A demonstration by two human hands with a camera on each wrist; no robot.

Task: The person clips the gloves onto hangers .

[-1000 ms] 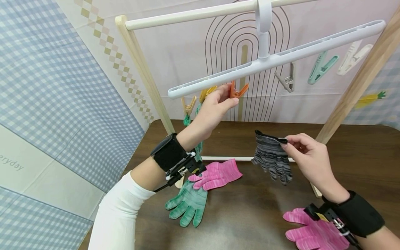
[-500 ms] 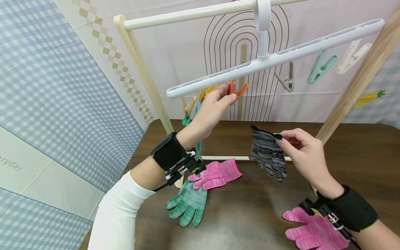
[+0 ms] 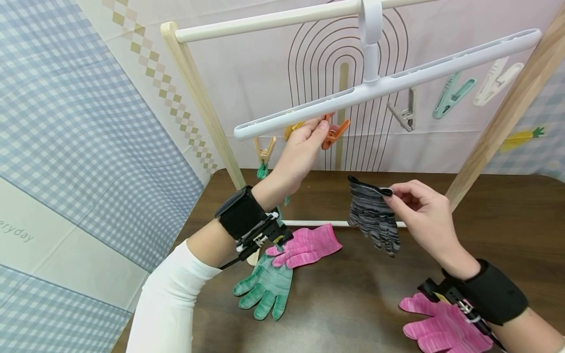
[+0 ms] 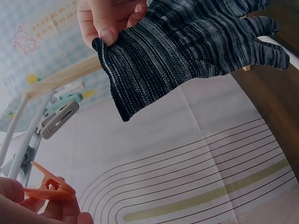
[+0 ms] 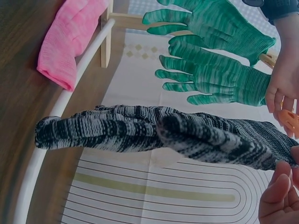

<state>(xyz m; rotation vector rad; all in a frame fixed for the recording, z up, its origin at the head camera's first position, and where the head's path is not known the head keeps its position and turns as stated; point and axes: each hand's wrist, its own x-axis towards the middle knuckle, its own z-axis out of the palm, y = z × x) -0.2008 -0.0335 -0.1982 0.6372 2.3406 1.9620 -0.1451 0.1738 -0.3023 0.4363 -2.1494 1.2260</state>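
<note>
My left hand [image 3: 293, 159] pinches an orange clothespin [image 3: 336, 136] hanging under the white hanger [image 3: 309, 109]. In the left wrist view that clothespin [image 4: 52, 191] sits between thumb and fingers. Lower and to the right, my right hand [image 3: 423, 213] pinches a black-and-grey striped knit glove [image 3: 372, 213] at a corner of its cuff. The glove hangs fingers down, apart from the clothespin in the left wrist view. In the right wrist view two green gloves [image 5: 233, 86] hang beside my left hand. A tan clothespin [image 3: 265, 149] clips one of them at the hanger's left end.
Grey [image 3: 406, 113], mint [image 3: 452, 96] and white clothespins [image 3: 499, 83] hang along the hanger's right half. A wooden rack [image 3: 200, 98] carries the hanger. On the brown table [image 3: 335, 304] lie a green glove [image 3: 267, 287] and two pink gloves [image 3: 311, 245].
My right hand has carried the striped glove a little left, closer to the orange clothespin. My left thumb has shifted upward on the clothespin, which now hangs slightly lower and tilted.
</note>
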